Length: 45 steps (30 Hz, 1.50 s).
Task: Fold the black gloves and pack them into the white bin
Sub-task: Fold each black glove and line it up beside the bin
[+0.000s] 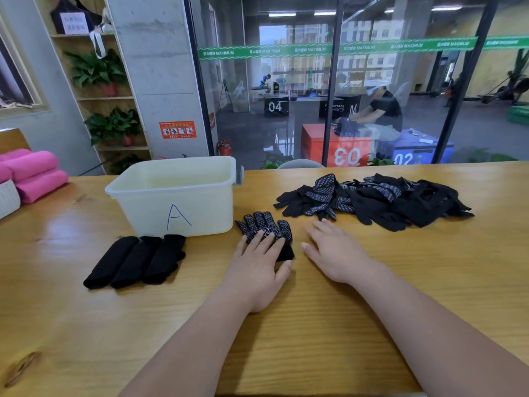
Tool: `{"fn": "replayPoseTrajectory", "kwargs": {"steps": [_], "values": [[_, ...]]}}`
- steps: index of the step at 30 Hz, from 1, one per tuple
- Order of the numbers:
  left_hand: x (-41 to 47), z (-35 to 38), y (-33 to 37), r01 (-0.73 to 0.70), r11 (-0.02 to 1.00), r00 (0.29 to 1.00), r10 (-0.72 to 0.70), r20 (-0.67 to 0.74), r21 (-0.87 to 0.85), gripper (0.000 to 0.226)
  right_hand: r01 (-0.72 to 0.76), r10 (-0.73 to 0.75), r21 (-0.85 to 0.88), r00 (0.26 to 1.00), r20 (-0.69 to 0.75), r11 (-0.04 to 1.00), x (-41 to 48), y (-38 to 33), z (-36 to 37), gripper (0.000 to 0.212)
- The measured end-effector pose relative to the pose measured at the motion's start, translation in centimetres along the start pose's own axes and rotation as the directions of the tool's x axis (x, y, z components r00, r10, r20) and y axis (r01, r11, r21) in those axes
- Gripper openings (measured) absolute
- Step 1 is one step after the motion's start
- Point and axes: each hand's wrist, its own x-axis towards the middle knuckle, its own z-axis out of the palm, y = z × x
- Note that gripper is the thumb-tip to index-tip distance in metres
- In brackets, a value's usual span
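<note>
Fingers [256,242] lie straight on both hands, gripping nothing. On the wooden table [315,339] are the white bin [211,207], the loose glove pile [372,199] and three folded gloves [137,262]. The left hand [257,270] presses the dotted glove [266,224], the right hand [335,250] just beside it. Keep the cuff pinned and fold squarely — working room lies between bin and pile.
</note>
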Motion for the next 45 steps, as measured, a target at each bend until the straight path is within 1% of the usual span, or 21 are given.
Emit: {"fn": "replayPoseTrajectory", "kwargs": {"steps": [2,4,6,9,12,19,24,28,30,32,34,35,36,38,40,42,43,44,45], "values": [[0.0,-0.1,0.0,-0.012,1.000,1.000,0.012,0.016,-0.006,0.069,-0.014,0.015,-0.024,0.999,0.038,1.000,1.5,0.5,0.2,0.069],[0.1,0.0,-0.1,-0.001,1.000,1.000,0.002,0.024,-0.020,0.069,0.005,-0.003,-0.030,0.999,0.049,1.000,2.8,0.5,0.3,0.071],[0.2,0.1,-0.2,0.014,0.999,1.000,-0.014,0.004,-0.030,0.069,0.022,-0.020,-0.035,0.998,0.051,0.999,4.1,0.1,0.6,0.072],[0.2,0.1,-0.2,0.024,0.997,0.999,-0.026,-0.021,-0.069,0.067,0.026,-0.023,-0.037,0.995,0.097,0.999,5.8,0.0,1.2,0.077],[0.2,0.0,-0.2,0.029,0.994,0.999,-0.031,-0.019,-0.107,0.066,0.017,-0.013,-0.029,0.992,0.123,0.999,6.7,0.3,1.5,0.075],[-0.1,-0.4,0.0,0.027,0.985,0.997,-0.039,-0.070,-0.171,0.059,0.026,-0.026,-0.057,1.000,-0.007,0.998,5.9,0.0,1.7,0.062],[-0.2,-0.6,0.0,0.040,0.983,0.992,-0.060,-0.109,-0.180,0.056,0.044,-0.045,-0.014,0.995,-0.090,0.999,4.0,-0.1,1.2,0.052],[-0.3,-0.7,0.2,0.027,0.986,0.990,-0.050,-0.135,-0.166,0.055,0.116,-0.106,0.059,0.981,-0.161,0.991,2.5,0.6,0.3,0.039],[-0.5,-0.9,0.3,0.028,0.986,0.987,-0.052,-0.151,-0.162,0.054,0.160,-0.131,0.118,0.966,-0.221,0.980,1.7,0.8,-0.4,0.028],[-0.6,-0.9,0.3,0.027,0.987,0.984,-0.054,-0.168,-0.158,0.052,0.177,-0.107,0.212,0.947,-0.304,0.961,1.1,0.6,-1.6,0.017],[-0.7,-1.0,0.3,0.024,0.987,0.979,-0.055,-0.194,-0.161,0.050,0.161,-0.047,0.294,0.933,-0.358,0.942,0.4,0.0,-3.1,0.015],[-0.7,-1.0,0.3,0.023,0.987,0.976,-0.057,-0.209,-0.159,0.048,0.155,-0.008,0.376,0.930,-0.366,0.914,0.2,-0.4,-4.0,0.015],[-0.7,-1.0,0.3,0.022,0.988,0.972,-0.057,-0.227,-0.156,0.047,0.161,0.036,0.492,0.929,-0.367,0.855,0.0,-0.7,-5.0,0.016],[-0.6,-0.8,0.2,0.019,0.988,0.963,-0.059,-0.262,-0.154,0.044,0.190,0.128,0.716,0.922,-0.365,0.672,0.0,-1.1,-7.1,0.016],[-0.7,-0.8,0.1,0.013,0.987,0.958,-0.058,-0.279,-0.163,0.042,0.203,0.231,0.842,0.906,-0.355,0.499,0.4,-1.0,-8.8,0.016],[-0.7,-0.8,0.2,0.009,0.985,0.957,-0.058,-0.284,-0.172,0.041,0.159,0.361,0.909,0.881,-0.307,0.385,1.2,0.1,-9.4,0.015],[-0.7,-0.8,0.2,0.009,0.984,0.958,-0.059,-0.281,-0.178,0.041,0.106,0.416,0.924,0.870,-0.265,0.368,1.7,1.1,-9.2,0.016],[-0.8,-0.8,0.2,0.010,0.983,0.959,-0.062,-0.277,-0.183,0.041,0.031,0.454,0.923,0.864,-0.217,0.383,2.0,2.1,-8.7,0.019],[-0.8,-0.8,0.2,0.013,0.982,0.960,-0.064,-0.271,-0.187,0.041,-0.061,0.465,0.889,0.867,-0.178,0.454,2.1,3.1,-7.9,0.021]]}}
